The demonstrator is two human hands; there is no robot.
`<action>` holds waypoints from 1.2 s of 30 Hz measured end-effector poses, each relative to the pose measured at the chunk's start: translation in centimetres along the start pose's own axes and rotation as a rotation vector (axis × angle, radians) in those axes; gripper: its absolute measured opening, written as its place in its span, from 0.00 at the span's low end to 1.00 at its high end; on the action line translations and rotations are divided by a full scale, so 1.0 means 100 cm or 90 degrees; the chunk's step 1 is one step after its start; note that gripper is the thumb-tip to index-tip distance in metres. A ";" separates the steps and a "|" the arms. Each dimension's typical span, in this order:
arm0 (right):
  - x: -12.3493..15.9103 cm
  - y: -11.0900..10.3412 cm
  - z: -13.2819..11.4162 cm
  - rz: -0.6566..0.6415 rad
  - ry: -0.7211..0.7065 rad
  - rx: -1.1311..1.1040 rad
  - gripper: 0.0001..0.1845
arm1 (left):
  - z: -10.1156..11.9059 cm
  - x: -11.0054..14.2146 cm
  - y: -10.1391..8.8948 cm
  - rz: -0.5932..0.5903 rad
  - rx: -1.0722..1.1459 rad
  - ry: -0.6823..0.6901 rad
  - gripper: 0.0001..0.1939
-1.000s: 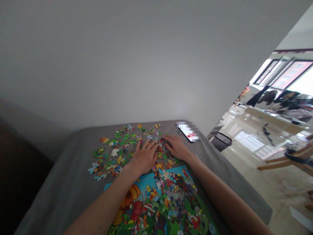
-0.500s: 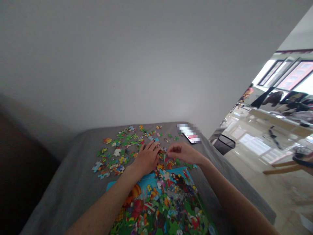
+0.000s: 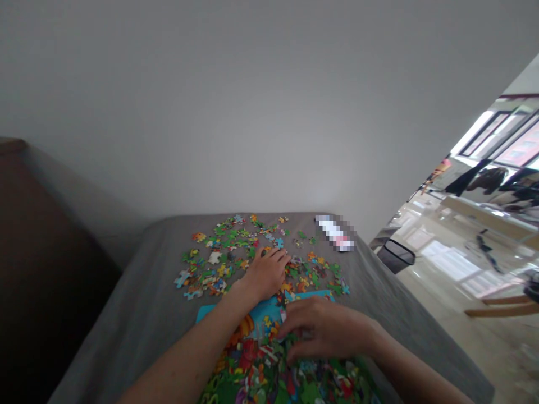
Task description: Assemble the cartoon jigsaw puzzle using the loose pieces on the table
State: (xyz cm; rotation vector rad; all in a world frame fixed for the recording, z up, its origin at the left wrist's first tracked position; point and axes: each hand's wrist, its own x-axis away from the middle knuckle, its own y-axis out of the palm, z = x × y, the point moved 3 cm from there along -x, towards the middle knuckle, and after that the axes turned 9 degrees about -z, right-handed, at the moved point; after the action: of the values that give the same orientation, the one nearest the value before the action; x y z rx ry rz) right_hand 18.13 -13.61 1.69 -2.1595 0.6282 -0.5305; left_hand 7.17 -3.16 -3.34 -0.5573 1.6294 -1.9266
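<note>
My left hand [image 3: 266, 275] lies flat on the scattered jigsaw pieces [image 3: 236, 249], its fingers reaching towards the middle of the pile and holding nothing I can see. My right hand [image 3: 324, 330] is curled low over the partly built jigsaw puzzle [image 3: 256, 359], with its fingertips at the puzzle's colourful cartoon picture. Those fingers hide whatever lies under them, so I cannot tell if a piece is between them. The puzzle's blue area [image 3: 265, 310] starts just below my left hand.
Everything lies on a grey cloth-covered surface [image 3: 138, 297]. A phone [image 3: 337, 234] with a blurred screen sits at its far edge. Beyond the right edge are a dark bin [image 3: 396, 256], a shiny floor [image 3: 450, 264] and wooden chair legs [image 3: 501, 307]. A dark brown sofa [image 3: 50, 252] stands left.
My right hand has moved from above the loose pieces, nearer to me and down onto the puzzle picture. My left hand stays on the pieces, and the view has shifted slightly.
</note>
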 end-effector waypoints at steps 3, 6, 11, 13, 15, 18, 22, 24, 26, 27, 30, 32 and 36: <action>-0.009 -0.029 0.036 0.169 0.066 -0.020 0.12 | 0.001 0.000 0.002 -0.007 -0.007 0.015 0.22; -0.019 -0.047 0.077 0.354 0.125 0.045 0.14 | 0.001 0.000 0.005 0.014 -0.016 0.009 0.21; -0.032 -0.032 0.119 0.300 0.145 0.127 0.24 | 0.002 0.002 0.007 0.027 -0.023 0.021 0.20; -0.031 -0.023 0.124 0.273 0.157 0.132 0.25 | 0.002 0.002 0.006 0.019 -0.026 0.023 0.20; -0.029 -0.018 0.125 0.275 0.168 0.135 0.26 | 0.003 0.002 0.006 0.011 -0.026 0.015 0.20; -0.028 -0.016 0.123 0.281 0.170 0.143 0.25 | 0.003 0.002 0.007 -0.003 -0.018 0.002 0.21; -0.027 -0.015 0.122 0.304 0.172 0.135 0.27 | 0.004 0.002 0.006 -0.034 0.006 0.007 0.23; -0.025 -0.014 0.122 0.333 0.179 0.117 0.28 | 0.001 0.001 0.003 -0.070 0.034 0.006 0.26; -0.024 -0.013 0.121 0.347 0.180 0.111 0.29 | -0.008 -0.001 -0.003 -0.094 0.060 -0.015 0.30; -0.023 -0.013 0.119 0.343 0.176 0.116 0.30 | -0.014 -0.002 -0.007 -0.094 0.067 -0.037 0.30; -0.024 -0.012 0.114 0.296 0.155 0.153 0.31 | -0.042 0.000 -0.024 -0.076 0.054 -0.137 0.29; -0.026 -0.012 0.112 0.259 0.161 0.181 0.31 | -0.066 0.004 -0.034 -0.084 0.041 -0.218 0.28; -0.030 -0.012 0.110 0.211 0.186 0.230 0.29 | -0.100 0.013 -0.048 -0.106 0.044 -0.324 0.30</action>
State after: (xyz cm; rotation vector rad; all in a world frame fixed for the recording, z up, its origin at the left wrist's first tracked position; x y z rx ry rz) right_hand 22.29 -4.72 -4.26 -1.6124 0.9500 -0.7206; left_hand -0.81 4.14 -0.44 -1.0815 1.2174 -1.7533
